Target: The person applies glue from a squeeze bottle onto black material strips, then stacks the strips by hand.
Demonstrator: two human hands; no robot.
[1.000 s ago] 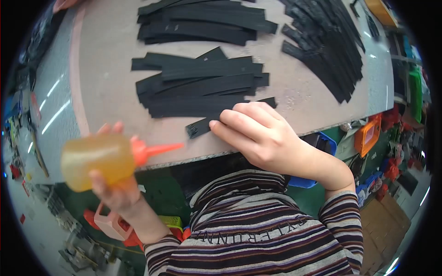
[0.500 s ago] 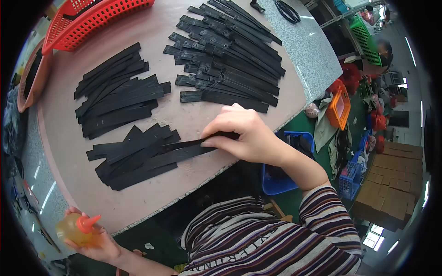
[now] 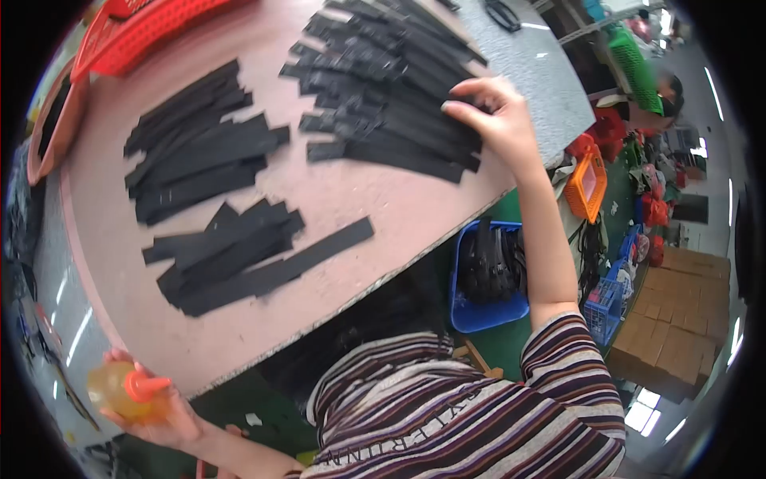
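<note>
My left hand (image 3: pixel 177 421), at the lower left beyond the table edge, is wrapped round a squeeze bottle (image 3: pixel 110 386) of yellowish liquid with a red-orange nozzle. My right hand (image 3: pixel 504 120) is over the right ends of a fanned pile of black strips (image 3: pixel 399 96); thumb and forefinger are apart, and I see nothing between them. The other fingers are curled and partly hidden. Nearer to me lies a smaller pile of black strips (image 3: pixel 231 251), with one strip (image 3: pixel 331 245) jutting out to the right. Another pile of black strips (image 3: pixel 199 160) is behind it.
A red basket (image 3: pixel 144 40) and a pinkish basket (image 3: pixel 60 128) stand at the far left. Below the table's right edge is a blue bin (image 3: pixel 479 319) with black pieces in it. An orange basket (image 3: pixel 589 184), cardboard boxes (image 3: pixel 670 311) and another person (image 3: pixel 669 92) are to the right.
My right hand has let go of the strip at the near pile and moved up and right to the fanned pile. That strip now lies flat. My left hand still holds the bottle.
</note>
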